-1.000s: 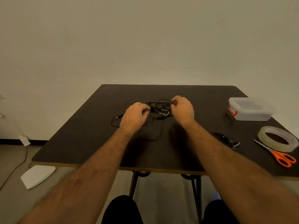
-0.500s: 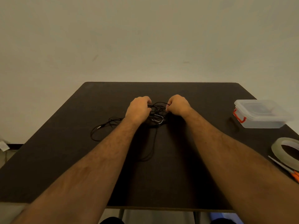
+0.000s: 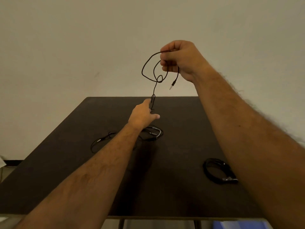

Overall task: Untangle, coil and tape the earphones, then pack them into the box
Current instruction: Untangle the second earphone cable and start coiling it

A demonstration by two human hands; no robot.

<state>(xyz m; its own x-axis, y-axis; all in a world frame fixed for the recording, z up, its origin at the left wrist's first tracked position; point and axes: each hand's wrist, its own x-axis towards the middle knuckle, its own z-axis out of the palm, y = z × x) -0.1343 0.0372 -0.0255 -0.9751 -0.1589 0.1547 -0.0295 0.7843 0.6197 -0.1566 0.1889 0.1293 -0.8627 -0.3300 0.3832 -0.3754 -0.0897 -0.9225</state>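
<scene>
My right hand is raised high above the table, closed on a black earphone cable that loops out to its left; the jack plug dangles below it. The cable drops down to my left hand, which pinches it just above the tabletop. Under my left wrist the rest of the tangled earphones lies on the dark table, with one strand trailing off to the left. The box is out of view.
A second earphone set, coiled into a black bundle, lies on the table at the right, beside my right forearm. A plain wall stands behind the table. Floor shows at the lower left.
My right hand has lifted off the table, pulling a loop of cable and the plug up. My left hand moved forward and grips the strand below. The view has shifted, hiding box, tape and scissors.
</scene>
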